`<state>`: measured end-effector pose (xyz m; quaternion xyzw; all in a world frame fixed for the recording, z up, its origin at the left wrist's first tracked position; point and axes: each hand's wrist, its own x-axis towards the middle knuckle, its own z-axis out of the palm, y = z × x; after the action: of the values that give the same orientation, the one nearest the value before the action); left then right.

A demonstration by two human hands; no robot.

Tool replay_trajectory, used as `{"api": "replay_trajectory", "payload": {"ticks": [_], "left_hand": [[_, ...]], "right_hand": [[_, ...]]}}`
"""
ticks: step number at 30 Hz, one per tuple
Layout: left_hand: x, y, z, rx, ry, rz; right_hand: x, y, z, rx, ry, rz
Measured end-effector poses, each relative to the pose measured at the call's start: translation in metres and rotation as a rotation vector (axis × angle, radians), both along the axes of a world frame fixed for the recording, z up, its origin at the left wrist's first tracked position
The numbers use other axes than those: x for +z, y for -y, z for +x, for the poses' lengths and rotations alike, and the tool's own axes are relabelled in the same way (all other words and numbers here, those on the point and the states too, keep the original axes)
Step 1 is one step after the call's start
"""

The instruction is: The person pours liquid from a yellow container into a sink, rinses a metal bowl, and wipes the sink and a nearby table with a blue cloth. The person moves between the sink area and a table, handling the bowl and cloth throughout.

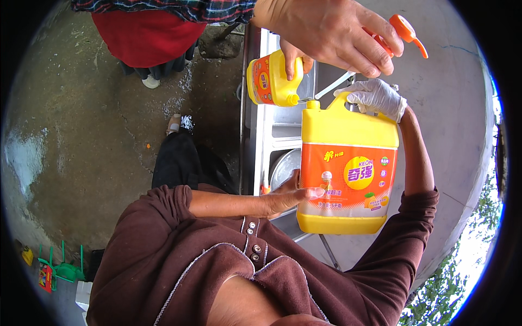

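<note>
A large yellow plastic jug [346,183] with an orange label stands uncapped before my chest. My right hand [373,98], in a white glove, grips its top handle. My bare left hand [291,195] presses against the jug's lower left side, thumb across the label. A co-worker's hand holds a smaller yellow jug [275,79], tilted, its open mouth close to the large jug's mouth; a thin clear streak, seemingly liquid, lies between them. The co-worker's other hand [338,36] is above, with an orange plastic cap [403,28] at its fingers.
Behind the jugs is a metal sink [285,124] with a round metal bowl [285,167] in it. A white pipe [334,84] slants over the basin. A co-worker in a red apron [147,36] stands at the upper left on a wet concrete floor [81,122]. Green plastic items [69,271] lie lower left.
</note>
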<state>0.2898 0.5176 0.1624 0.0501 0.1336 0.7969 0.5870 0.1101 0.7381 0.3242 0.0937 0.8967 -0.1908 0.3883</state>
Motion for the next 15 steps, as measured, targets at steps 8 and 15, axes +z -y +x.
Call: {"api": "replay_trajectory", "payload": {"ticks": [8,15], "left_hand": [[0.001,-0.002,0.002,0.016,-0.03,0.001],[0.006,0.0,0.001,0.026,0.003,0.003]], "right_hand": [[0.002,0.0,-0.001,-0.004,0.027,-0.007],[0.003,0.004,-0.003,-0.009,0.024,0.007]]}}
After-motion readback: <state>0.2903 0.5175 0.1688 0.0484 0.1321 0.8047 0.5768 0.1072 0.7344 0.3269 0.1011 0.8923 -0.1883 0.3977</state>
